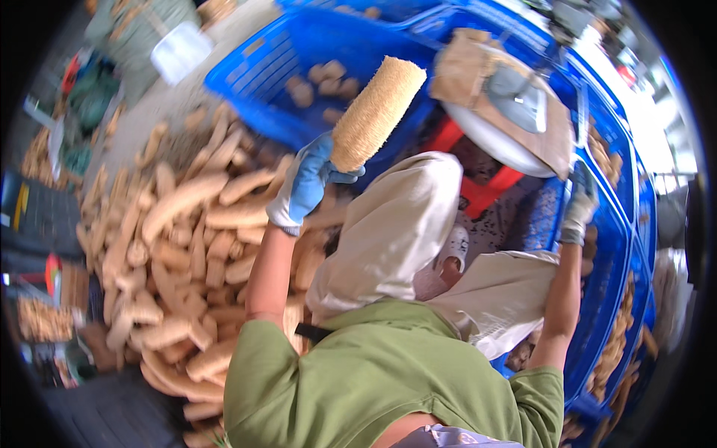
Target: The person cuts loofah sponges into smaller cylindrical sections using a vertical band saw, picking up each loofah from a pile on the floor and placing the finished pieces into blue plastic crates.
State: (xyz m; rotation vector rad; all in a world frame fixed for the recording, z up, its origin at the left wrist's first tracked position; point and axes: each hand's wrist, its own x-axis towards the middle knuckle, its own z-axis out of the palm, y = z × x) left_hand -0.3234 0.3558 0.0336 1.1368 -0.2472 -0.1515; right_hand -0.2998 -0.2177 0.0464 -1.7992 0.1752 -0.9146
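Note:
My left hand (310, 175), in a blue and white work glove, is closed around the lower end of a loofah (381, 108). The loofah is a tan, rough cylinder with a cut upper end, held up tilted to the right in front of a blue basket (258, 56). My right hand (581, 198), gloved too, is at the right beside the rim of another blue basket (624, 201). Its fingers are dark and blurred, so whether they grip anything does not show. Close to it is a round-topped stand (497, 142) covered with brown cardboard, with a grey metal piece (517, 97) on top.
A large heap of whole loofahs (187, 246) spreads over the floor on my left. Several short cut pieces (325, 82) lie inside the far basket. A red frame (485, 190) stands under the cardboard-topped stand, before my knees. More blue baskets with loofahs line the right side.

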